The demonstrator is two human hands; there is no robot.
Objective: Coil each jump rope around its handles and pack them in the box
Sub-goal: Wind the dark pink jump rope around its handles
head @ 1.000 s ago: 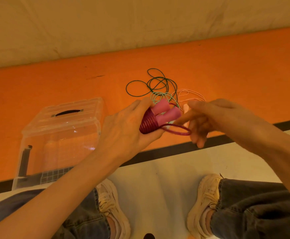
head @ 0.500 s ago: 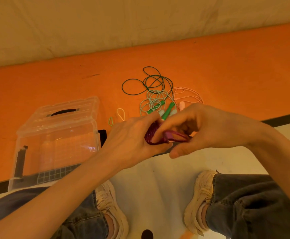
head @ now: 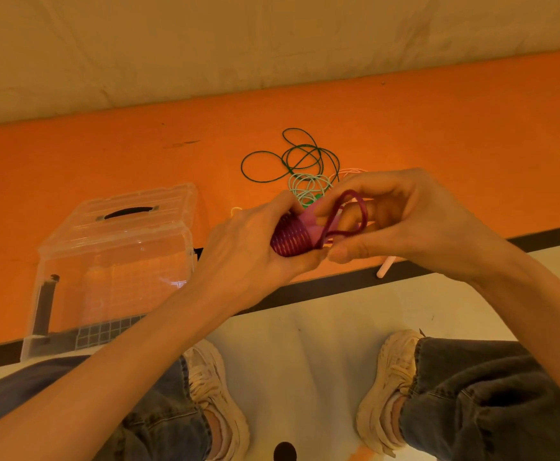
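Rope in hand: the maroon jump rope (head: 290, 237) sits mid-scene, held in the air above the floor; most of it is wound tight round its two pink handles (head: 311, 218); I judge one last loop (head: 350, 214) is left to seat.
Long axis: the handle bundle runs from near-left up to far-right, its free ends pointing at my right hand.
Left hand (head: 248, 247): wrapped round the coiled end, fingers closed on the bundle; it only steadies.
Right hand (head: 401, 221): nearer the loose loop; thumb and fingers pinch it just right of the coil, the loop standing open over the handle tips.
Key relation: loop lies to the right of the coil and over the handle ends; I judge it must go leftward over those ends.
Box (head: 115, 261): clear, on the floor left of the hands, well apart; lid looks on.
Other ropes: dark green rope (head: 288, 158) and pale green rope (head: 308, 186) lie loose on the orange mat (head: 471, 128) beyond the hands; not yet coiled.
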